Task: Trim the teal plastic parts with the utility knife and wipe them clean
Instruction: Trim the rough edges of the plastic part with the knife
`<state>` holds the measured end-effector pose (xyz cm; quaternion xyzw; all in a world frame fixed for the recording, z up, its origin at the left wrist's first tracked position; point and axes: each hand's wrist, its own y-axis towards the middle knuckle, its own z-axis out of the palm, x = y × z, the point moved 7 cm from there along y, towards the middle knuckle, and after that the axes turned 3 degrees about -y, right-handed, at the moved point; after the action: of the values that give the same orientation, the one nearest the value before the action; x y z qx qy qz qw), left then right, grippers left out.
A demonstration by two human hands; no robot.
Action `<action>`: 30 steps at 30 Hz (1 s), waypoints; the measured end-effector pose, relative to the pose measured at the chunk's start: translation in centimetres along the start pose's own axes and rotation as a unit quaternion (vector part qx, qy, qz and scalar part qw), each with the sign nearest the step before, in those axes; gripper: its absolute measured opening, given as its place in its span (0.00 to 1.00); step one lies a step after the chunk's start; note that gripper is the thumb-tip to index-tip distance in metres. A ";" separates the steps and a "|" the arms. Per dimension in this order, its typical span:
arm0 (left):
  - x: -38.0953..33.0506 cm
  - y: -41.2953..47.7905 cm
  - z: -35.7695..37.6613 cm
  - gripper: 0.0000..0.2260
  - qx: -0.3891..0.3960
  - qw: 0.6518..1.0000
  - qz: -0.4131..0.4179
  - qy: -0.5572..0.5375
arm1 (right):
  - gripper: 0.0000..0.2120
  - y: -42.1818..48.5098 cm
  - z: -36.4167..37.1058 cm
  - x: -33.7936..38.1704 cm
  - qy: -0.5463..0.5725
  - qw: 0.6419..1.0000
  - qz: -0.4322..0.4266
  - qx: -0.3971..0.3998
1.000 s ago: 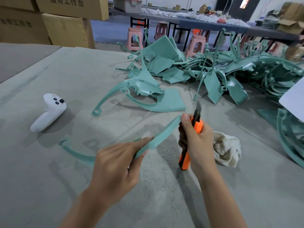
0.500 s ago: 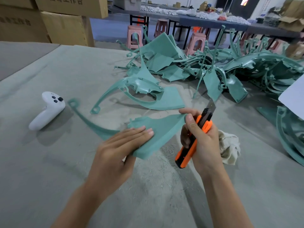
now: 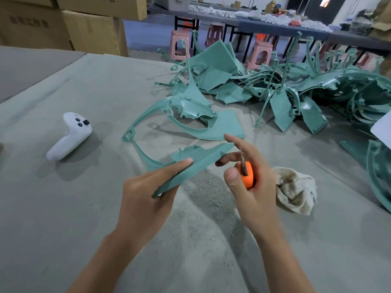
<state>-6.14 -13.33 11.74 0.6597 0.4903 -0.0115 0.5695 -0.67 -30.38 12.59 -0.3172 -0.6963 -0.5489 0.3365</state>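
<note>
Left hand [image 3: 148,193]: closed on the flat curved teal plastic part [image 3: 190,163], tilted above the grey tabletop [image 3: 63,229], edge offered for trimming.
Right hand [image 3: 251,176]: wraps the orange-handled utility knife [image 3: 246,173]; index and middle fingers steady the part.
Crumpled cream cloth [image 3: 296,191]: beside, ready for wiping.

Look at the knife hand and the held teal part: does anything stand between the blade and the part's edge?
Nothing visible does. The right hand holds the knife just beside the part gripped by the left hand; only open air separates blade and edge.
</note>
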 end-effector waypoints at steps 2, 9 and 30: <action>0.1 0.0 -0.1 0.17 0.000 1.000 -0.003 -0.008 | 0.30 0.0 0.0 0.2 -0.035 0.999 -0.021 0.001; -0.4 0.1 -0.3 0.14 -0.004 0.999 0.048 -0.002 | 0.21 0.0 -0.8 -0.3 -0.054 0.998 -0.009 -0.024; 8.5 -1.8 0.4 0.07 -0.075 0.870 -0.437 -0.214 | 0.11 -0.1 -1.7 -4.7 0.108 0.964 0.237 -0.054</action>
<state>-2.69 -8.53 5.42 0.3148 0.5939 -0.3637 0.6449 2.15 -32.37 8.97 -0.4302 -0.5299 -0.5213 0.5123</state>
